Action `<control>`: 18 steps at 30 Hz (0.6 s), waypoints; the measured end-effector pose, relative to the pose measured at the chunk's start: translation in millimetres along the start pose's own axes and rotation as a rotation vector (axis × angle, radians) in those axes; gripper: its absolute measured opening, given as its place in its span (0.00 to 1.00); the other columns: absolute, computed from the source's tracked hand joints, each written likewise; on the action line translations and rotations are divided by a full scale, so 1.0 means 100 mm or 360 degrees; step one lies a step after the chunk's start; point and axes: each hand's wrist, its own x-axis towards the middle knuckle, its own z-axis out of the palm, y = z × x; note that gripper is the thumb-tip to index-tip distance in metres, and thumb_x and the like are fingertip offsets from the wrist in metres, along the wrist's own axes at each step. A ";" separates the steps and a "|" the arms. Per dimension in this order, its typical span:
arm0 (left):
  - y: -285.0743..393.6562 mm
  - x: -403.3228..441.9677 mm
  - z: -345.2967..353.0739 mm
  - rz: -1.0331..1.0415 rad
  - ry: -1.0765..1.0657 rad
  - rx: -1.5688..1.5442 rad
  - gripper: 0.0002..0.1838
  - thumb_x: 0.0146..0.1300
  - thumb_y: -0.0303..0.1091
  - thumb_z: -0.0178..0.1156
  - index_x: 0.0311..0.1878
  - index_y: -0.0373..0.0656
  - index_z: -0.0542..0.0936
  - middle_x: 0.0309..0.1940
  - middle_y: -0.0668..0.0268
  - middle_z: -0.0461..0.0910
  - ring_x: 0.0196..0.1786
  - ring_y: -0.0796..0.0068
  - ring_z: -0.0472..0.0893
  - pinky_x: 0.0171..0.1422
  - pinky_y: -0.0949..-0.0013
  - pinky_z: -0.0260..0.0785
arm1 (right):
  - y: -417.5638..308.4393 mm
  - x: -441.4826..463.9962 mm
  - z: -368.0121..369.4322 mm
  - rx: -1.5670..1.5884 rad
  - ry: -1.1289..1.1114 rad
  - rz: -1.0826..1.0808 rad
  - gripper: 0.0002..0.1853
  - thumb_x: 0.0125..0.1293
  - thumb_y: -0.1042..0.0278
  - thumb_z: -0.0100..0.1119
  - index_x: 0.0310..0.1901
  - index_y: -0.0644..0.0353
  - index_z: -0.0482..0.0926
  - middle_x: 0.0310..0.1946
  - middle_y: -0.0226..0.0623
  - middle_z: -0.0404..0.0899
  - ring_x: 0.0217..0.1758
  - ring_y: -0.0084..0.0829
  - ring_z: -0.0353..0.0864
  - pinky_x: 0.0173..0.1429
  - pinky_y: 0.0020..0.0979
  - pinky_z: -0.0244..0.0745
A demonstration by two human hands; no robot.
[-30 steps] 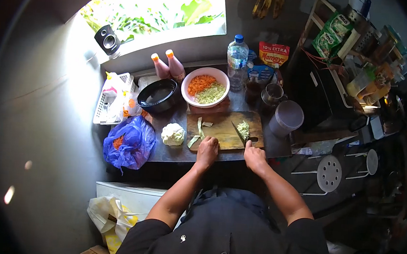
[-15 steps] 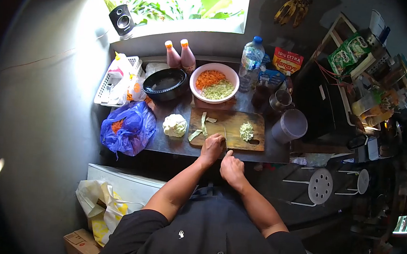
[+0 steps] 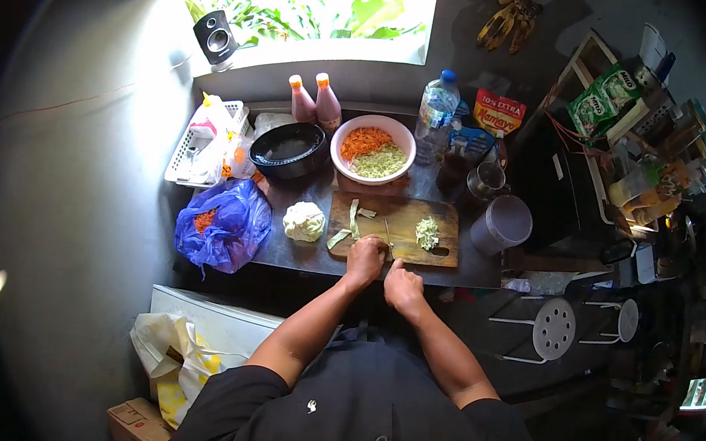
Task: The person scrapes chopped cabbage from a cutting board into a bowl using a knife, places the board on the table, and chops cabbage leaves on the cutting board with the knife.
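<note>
Cutting board (image 3: 410, 210): clock centre.
Right hand (image 3: 404, 287), six o'clock: closed round knife (image 3: 388, 234), blade over board.
Left hand (image 3: 364, 263), seven o'clock: fingers curled beside blade; cannot tell what, if anything, they hold.
Shredded cabbage (image 3: 427, 234): on board, three o'clock.
Cabbage head (image 3: 304, 222): beside board, nine o'clock.
Bowl (image 3: 371, 180): eleven o'clock.

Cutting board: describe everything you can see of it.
The cutting board is rectangular, brown with darker patches, and looks wooden, with a dark slot near its near right corner. It lies flat on the table. Pale strips rest at its left, a shredded heap at its right. The knife, in the right grip, is near its middle; the left grip covers part of the near edge.
</note>
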 end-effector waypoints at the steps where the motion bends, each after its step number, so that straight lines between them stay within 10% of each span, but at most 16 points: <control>1: -0.01 0.01 0.01 -0.0026 -0.0007 0.0027 0.07 0.55 0.28 0.65 0.36 0.44 0.89 0.38 0.55 0.86 0.42 0.51 0.85 0.49 0.55 0.78 | 0.00 0.01 -0.06 0.0008 -0.0052 0.0005 0.27 0.62 0.72 0.59 0.60 0.77 0.64 0.40 0.57 0.87 0.46 0.51 0.89 0.50 0.46 0.83; 18: 0.02 -0.04 -0.08 0.0011 -0.0014 0.0110 0.07 0.61 0.30 0.64 0.41 0.42 0.87 0.38 0.51 0.82 0.42 0.46 0.83 0.47 0.52 0.75 | 0.01 -0.02 -0.06 -0.0034 -0.0022 -0.0051 0.25 0.63 0.72 0.56 0.59 0.74 0.64 0.40 0.57 0.87 0.46 0.51 0.89 0.51 0.47 0.83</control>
